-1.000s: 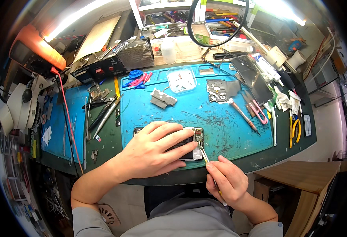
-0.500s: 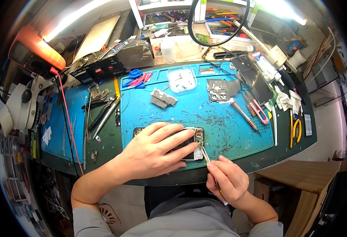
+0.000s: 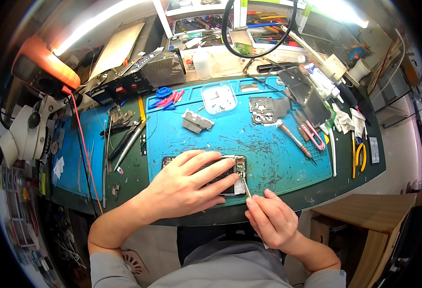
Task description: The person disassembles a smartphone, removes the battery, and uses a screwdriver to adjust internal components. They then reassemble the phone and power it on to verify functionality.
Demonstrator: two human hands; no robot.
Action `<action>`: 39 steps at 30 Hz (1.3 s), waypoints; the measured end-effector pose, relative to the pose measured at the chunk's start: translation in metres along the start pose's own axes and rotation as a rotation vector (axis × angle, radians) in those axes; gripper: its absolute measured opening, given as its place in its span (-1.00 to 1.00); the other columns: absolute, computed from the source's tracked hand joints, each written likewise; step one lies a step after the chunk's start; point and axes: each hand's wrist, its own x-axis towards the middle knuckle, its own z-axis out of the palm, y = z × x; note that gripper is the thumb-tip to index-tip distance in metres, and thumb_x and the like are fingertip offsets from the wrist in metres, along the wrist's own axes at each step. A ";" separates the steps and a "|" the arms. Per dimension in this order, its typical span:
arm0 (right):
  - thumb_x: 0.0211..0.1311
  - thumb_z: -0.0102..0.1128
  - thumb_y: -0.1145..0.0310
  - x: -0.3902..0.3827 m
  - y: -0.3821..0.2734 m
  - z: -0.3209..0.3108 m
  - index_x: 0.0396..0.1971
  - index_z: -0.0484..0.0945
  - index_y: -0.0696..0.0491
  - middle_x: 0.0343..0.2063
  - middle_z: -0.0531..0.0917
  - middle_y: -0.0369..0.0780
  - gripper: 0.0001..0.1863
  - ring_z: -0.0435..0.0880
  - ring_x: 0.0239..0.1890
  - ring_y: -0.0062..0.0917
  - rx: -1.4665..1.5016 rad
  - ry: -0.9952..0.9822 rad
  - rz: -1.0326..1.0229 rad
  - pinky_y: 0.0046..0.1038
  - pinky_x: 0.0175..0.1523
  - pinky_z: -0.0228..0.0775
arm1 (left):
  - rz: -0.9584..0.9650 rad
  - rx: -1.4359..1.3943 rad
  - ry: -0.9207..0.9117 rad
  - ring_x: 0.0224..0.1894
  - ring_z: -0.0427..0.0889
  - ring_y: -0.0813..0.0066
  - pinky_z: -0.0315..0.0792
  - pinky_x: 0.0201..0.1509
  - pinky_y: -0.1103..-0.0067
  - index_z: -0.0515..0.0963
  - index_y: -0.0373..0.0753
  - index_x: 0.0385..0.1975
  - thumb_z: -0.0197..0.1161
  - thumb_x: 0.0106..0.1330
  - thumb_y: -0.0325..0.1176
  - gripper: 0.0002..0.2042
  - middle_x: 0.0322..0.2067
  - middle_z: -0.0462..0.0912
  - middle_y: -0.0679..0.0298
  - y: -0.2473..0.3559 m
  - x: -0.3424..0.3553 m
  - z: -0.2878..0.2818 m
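Note:
An opened phone [image 3: 240, 185] lies on the blue work mat [image 3: 287, 168] near its front edge, with bare circuitry showing at its right end. Across it rests my left hand [image 3: 187, 180], fingers spread and flat, covering most of the phone. My right hand [image 3: 273, 218] pinches a slim pair of tweezers [image 3: 246, 187], whose tip reaches the phone's right end close to my left fingertips. Whether the tip grips a part is too small to tell. Farther back on the mat are a grey metal shield piece [image 3: 197, 121] and a clear tray [image 3: 219, 99] of small parts.
Right of centre lie a circuit board part [image 3: 263, 110], a pen-like tool [image 3: 295, 140] and pink-handled scissors [image 3: 312, 132]. Yellow-handled pliers [image 3: 360, 158] lie at the right. On the left are an orange multimeter [image 3: 45, 65] and a red cable [image 3: 82, 144]. A black cable loop [image 3: 226, 29] hangs ahead.
My right hand has shifted slightly left, bringing the tweezers' tip further over the phone's right end. My left hand keeps its place on the phone.

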 end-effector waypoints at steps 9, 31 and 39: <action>0.37 0.42 0.40 0.000 -0.004 -0.001 0.02 0.75 0.22 -0.08 0.71 -0.13 -0.70 0.73 -0.18 -0.45 -0.015 -0.029 0.002 -0.26 0.12 0.76 | 0.015 0.061 -0.002 0.25 0.62 0.21 0.56 0.31 0.24 0.64 -0.12 0.22 0.54 0.16 -0.16 -0.43 0.27 0.61 0.23 0.001 -0.003 0.001; 0.38 0.42 0.39 -0.005 -0.001 0.006 -0.01 0.77 0.18 -0.03 0.73 -0.15 -0.73 0.74 -0.14 -0.47 -0.013 0.033 -0.019 -0.28 0.16 0.74 | -0.073 -0.031 -0.026 0.25 0.58 0.19 0.46 0.35 0.21 0.55 -0.17 0.35 0.58 0.05 -0.21 -0.25 0.27 0.59 0.23 0.003 0.001 0.000; 0.39 0.43 0.35 -0.007 0.000 0.009 -0.01 0.77 0.17 -0.04 0.74 -0.14 -0.72 0.76 -0.14 -0.44 0.029 0.087 -0.008 -0.26 0.13 0.75 | -0.064 -0.066 0.046 0.23 0.62 0.18 0.46 0.37 0.18 0.52 -0.24 0.35 0.55 0.18 -0.14 -0.30 0.23 0.63 0.18 -0.001 0.001 0.002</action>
